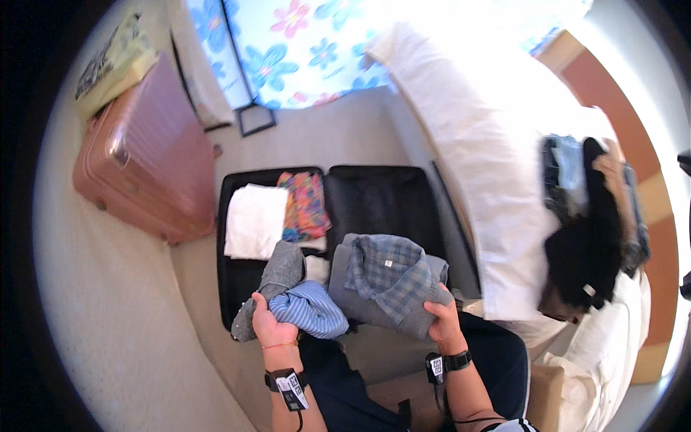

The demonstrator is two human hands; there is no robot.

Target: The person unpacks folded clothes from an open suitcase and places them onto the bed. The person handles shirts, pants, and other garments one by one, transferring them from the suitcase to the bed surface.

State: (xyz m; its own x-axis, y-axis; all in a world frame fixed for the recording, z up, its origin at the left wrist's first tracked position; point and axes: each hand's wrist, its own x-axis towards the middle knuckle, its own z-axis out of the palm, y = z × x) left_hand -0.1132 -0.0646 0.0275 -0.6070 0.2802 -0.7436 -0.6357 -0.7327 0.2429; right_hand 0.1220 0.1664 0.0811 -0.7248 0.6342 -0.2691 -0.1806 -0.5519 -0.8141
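My left hand point(272, 326) grips a rolled grey garment point(282, 267), with its thumb against the roll. A blue-and-white striped cloth point(310, 310) lies bunched at the same hand, over its fingers. Gripped at its right edge by my right hand point(447, 318) is a folded grey garment point(345, 297) with a blue-grey plaid shirt collar point(386, 264). Both bundles are above the near part of an open black suitcase point(383, 200). Inside its left half lie a folded white cloth point(256, 221) and a multicoloured cloth point(305, 208).
At the left stands a pink hard-shell suitcase point(156, 156) with a yellowish bag point(121, 70) on top. A bed with a white cover point(464, 156) runs along the right. On it lie several garments point(567, 167) and a black item point(583, 248). Floral curtains point(318, 54) hang behind.
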